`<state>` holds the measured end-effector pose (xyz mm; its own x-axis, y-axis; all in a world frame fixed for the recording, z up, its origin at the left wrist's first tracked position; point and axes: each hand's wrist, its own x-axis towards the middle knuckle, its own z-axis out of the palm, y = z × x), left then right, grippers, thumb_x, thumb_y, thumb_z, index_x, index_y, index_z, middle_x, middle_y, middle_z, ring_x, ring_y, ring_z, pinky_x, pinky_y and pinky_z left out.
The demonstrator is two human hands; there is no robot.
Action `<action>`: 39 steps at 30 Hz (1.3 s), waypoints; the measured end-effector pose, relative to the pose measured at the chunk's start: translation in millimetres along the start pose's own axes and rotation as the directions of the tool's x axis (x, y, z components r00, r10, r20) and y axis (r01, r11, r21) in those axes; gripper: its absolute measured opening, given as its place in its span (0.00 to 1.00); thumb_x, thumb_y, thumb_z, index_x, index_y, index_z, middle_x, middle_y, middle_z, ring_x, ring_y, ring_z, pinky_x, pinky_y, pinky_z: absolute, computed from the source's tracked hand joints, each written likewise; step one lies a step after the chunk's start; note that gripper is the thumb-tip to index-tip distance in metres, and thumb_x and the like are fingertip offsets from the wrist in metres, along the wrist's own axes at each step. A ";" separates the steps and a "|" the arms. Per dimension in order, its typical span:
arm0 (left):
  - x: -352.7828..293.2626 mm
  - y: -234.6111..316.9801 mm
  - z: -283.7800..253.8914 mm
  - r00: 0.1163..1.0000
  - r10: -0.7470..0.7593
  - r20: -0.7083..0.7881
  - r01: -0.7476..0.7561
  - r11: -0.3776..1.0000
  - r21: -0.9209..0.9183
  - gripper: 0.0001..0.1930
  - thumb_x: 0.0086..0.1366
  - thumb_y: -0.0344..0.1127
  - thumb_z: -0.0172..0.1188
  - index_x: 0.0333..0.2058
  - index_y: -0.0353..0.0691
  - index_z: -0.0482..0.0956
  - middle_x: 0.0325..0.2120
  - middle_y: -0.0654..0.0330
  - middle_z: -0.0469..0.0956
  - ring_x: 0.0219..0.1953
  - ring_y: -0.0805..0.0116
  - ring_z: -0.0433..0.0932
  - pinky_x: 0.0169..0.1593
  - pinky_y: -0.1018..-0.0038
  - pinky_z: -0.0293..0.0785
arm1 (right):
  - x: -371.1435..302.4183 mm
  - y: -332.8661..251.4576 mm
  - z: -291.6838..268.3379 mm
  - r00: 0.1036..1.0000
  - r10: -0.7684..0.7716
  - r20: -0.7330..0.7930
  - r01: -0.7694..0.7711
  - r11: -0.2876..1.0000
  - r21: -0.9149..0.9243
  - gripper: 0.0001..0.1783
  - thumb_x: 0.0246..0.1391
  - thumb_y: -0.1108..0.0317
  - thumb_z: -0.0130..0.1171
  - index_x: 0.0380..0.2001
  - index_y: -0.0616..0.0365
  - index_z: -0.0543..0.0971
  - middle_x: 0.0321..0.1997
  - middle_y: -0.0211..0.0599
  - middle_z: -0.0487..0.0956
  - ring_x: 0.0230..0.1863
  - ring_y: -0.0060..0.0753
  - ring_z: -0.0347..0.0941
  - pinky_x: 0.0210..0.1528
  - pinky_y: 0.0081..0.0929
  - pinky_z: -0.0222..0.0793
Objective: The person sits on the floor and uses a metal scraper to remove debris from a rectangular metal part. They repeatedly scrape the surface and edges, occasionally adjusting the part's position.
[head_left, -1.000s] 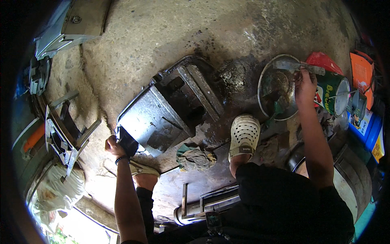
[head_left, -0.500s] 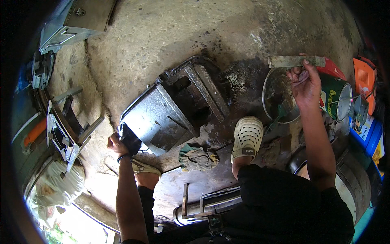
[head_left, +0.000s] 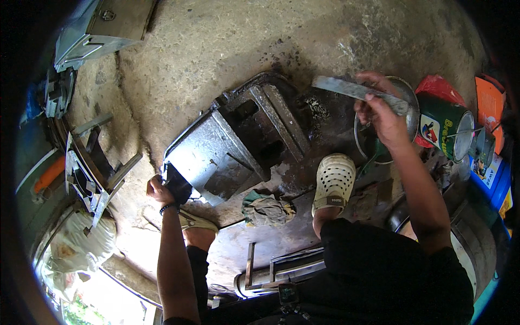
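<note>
Head view: the left hand (head_left: 158, 189) grips the corner of the metal box (head_left: 216, 157), steadying it on the concrete floor (head_left: 227, 43). The right hand (head_left: 382, 111) holds a flat metal strip (head_left: 357, 92), closed around it, above the round pan (head_left: 403, 89).

A crumpled rag (head_left: 266, 208) lies on the floor beside a white clog (head_left: 334, 181).

The right hand (head_left: 382, 111) covers the flat metal bar's (head_left: 346, 89) far end (and part of the metal bowl (head_left: 403, 89)).
</note>
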<state>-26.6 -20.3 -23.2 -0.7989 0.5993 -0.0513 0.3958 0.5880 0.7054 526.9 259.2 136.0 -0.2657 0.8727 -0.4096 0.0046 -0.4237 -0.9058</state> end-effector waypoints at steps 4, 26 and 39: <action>-0.5 -0.5 0.8 0.999 -0.040 -0.015 0.040 0.999 -0.023 0.23 0.63 0.45 0.49 0.28 0.27 0.81 0.24 0.49 0.80 0.28 0.60 0.75 0.34 0.63 0.72 | 1.2 13.4 19.8 0.984 -0.015 0.179 0.036 0.993 -0.114 0.20 0.62 0.60 0.57 0.54 0.57 0.74 0.46 0.37 0.77 0.42 0.27 0.75 0.40 0.26 0.73; -0.7 4.6 0.5 1.000 -0.008 -0.003 0.008 1.000 0.007 0.24 0.64 0.45 0.47 0.26 0.27 0.80 0.22 0.51 0.78 0.27 0.61 0.75 0.34 0.65 0.72 | 33.5 38.2 27.9 0.975 0.173 0.139 -0.013 0.668 -0.744 0.31 0.55 0.56 0.66 0.59 0.56 0.72 0.54 0.53 0.79 0.54 0.54 0.76 0.55 0.39 0.73; 4.5 -8.9 0.8 0.991 -0.132 -0.018 0.130 0.987 -0.092 0.22 0.60 0.47 0.51 0.26 0.28 0.80 0.23 0.53 0.78 0.28 0.60 0.75 0.36 0.65 0.72 | 106.7 -28.9 24.1 0.699 -0.029 0.715 0.643 -0.412 -0.645 0.23 0.58 0.71 0.55 0.57 0.43 0.78 0.46 0.34 0.79 0.53 0.35 0.73 0.61 0.36 0.60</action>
<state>-33.3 -22.4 -30.2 -0.8522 0.5065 -0.1313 0.2454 0.6085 0.7546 475.2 358.7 121.1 -0.8750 0.4484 -0.1827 0.4491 0.8926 0.0397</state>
